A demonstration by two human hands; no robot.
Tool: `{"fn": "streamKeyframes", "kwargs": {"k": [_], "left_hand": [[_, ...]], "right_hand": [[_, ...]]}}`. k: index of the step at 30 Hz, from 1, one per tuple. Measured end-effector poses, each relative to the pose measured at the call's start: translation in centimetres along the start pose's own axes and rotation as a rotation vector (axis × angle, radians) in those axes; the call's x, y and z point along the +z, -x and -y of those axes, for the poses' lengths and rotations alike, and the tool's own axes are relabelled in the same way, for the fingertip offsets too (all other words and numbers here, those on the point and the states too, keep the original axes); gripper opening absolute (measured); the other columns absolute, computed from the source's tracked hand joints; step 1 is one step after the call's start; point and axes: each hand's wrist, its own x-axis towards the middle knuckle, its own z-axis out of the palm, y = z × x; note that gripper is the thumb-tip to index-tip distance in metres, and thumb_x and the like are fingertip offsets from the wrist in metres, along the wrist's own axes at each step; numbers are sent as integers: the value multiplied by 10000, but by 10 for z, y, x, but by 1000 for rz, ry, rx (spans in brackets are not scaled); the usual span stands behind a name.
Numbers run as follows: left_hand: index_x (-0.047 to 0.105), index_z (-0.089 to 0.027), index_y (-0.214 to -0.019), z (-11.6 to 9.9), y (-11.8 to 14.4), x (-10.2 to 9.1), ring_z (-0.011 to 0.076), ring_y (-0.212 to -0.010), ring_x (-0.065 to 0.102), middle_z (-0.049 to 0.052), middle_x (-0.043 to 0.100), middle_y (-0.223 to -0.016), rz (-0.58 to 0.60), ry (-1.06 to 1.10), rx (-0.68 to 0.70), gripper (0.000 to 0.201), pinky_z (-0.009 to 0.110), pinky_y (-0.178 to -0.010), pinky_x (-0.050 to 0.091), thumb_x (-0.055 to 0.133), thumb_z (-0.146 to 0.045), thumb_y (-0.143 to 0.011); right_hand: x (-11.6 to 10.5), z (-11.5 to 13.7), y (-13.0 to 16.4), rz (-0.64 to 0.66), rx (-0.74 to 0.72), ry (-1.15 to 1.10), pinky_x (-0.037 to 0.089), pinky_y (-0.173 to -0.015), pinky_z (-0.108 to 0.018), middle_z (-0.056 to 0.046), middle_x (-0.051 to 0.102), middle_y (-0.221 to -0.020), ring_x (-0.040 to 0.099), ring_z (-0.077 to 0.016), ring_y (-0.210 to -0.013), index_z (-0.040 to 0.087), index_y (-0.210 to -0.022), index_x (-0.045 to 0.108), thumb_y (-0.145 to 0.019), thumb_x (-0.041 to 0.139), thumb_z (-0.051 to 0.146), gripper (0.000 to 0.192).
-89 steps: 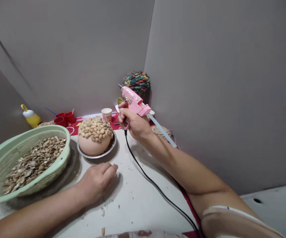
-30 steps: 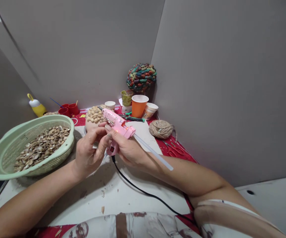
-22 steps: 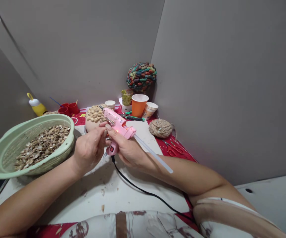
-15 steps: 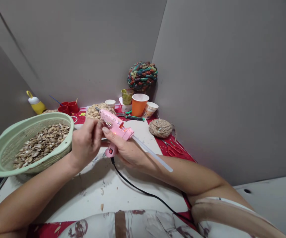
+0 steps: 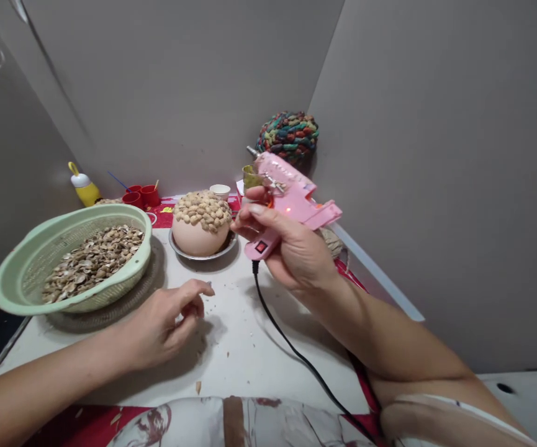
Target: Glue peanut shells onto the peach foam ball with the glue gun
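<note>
Pink glue gun point(image 5: 296, 192) up in the right hand point(image 5: 303, 248), fingers wrapped round its grip, above the surface point(image 5: 244, 372) and right of centre. Long axis slanted: nozzle point(image 5: 252, 152) toward far left, pale glue stick point(image 5: 377, 271) trailing near right. Shell-studded ball point(image 5: 200, 237) lay left of that hand, shells on top, bare below, seated in a silver dish point(image 5: 231, 246); nozzle faced beyond it, apart. Left hand point(image 5: 163, 323) on the ball's near side, loosely curled, nothing seen in its grasp; contact with the surface not discernible. Which hand was nearer the ball, also unclear. Farther left, green colander point(image 5: 22, 264) of loose shells point(image 5: 94, 264). Far side, behind the gun, a multicoloured ball point(image 5: 291, 133)
</note>
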Motion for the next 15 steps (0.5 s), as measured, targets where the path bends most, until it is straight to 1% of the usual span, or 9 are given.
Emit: {"fn": "streamKeyframes", "kwargs": {"k": [2, 4, 7, 9, 11, 12, 13, 14, 15], "left_hand": [[591, -214, -1076, 0, 6, -3, 119, -531, 590, -29, 662, -663, 45, -10, -61, 203, 220, -537, 467, 421, -171, -974], [617, -217, -1048, -3, 10, -11, 123, -481, 548, -50, 618, -596, 85, -2, -100, 198, 226, -498, 438, 445, -305, -1008], [672, -219, -1049, -6, 10, -31, 144, -504, 581, -25, 639, -608, 81, 34, -130, 416, 251, -520, 480, 427, -554, -1029], [711, -219, -980, -2, 7, -52, 154, -506, 603, 0, 646, -587, -17, 62, -145, 578, 267, -538, 519, 312, -633, -1041], [738, -207, -917, 11, 2, -80, 173, -537, 653, 39, 682, -581, -170, 69, -178, 698, 281, -554, 559, 223, -661, -1041], [749, -183, -952, 22, 0, -96, 184, -587, 699, 74, 735, -653, -225, 55, -205, 747, 294, -577, 583, 175, -650, -1049], [755, -152, -980, 34, -1, -112, 198, -648, 740, 108, 777, -738, -234, 14, -237, 786, 312, -600, 606, 135, -629, -1059], [761, -131, -961, 48, -1, -127, 199, -655, 757, 114, 790, -757, -202, -55, -254, 785, 311, -585, 608, 146, -607, -1068], [767, -114, -941, 63, -1, -141, 206, -661, 764, 119, 793, -764, -234, -108, -279, 739, 313, -576, 605, 212, -584, -1073]], "right_hand": [[-1, 5, -1, -4, -41, 19, 568, -821, -310, 53, 607, -801, 631, -124, -767, 248, -965, 645, -713, 848, 291, 327], [-2, 7, -2, -8, -63, 20, 560, -787, -288, 61, 574, -765, 594, -104, -713, 245, -936, 643, -715, 848, 286, 304], [-3, 5, -5, 3, -68, 4, 537, -730, -254, 72, 529, -697, 526, -76, -632, 235, -906, 657, -721, 856, 282, 276], [-3, 4, -6, 24, -66, 4, 530, -715, -249, 76, 507, -657, 511, -74, -614, 234, -892, 661, -739, 860, 294, 258], [-3, 3, -6, 39, -53, 17, 525, -699, -241, 73, 503, -637, 521, -78, -618, 233, -883, 661, -748, 870, 312, 261], [-2, 3, -6, 44, -42, 25, 521, -681, -236, 69, 510, -636, 529, -81, -622, 232, -885, 662, -745, 877, 325, 272], [-2, 2, -6, 48, -25, 33, 516, -662, -233, 64, 519, -638, 537, -85, -626, 233, -892, 664, -741, 884, 341, 288], [-2, 1, -6, 54, -8, 40, 512, -645, -232, 61, 524, -641, 543, -88, -627, 234, -900, 665, -734, 892, 357, 307], [-2, 1, -6, 61, 7, 48, 508, -632, -234, 59, 526, -642, 548, -90, -626, 237, -907, 664, -727, 898, 370, 324]]}}
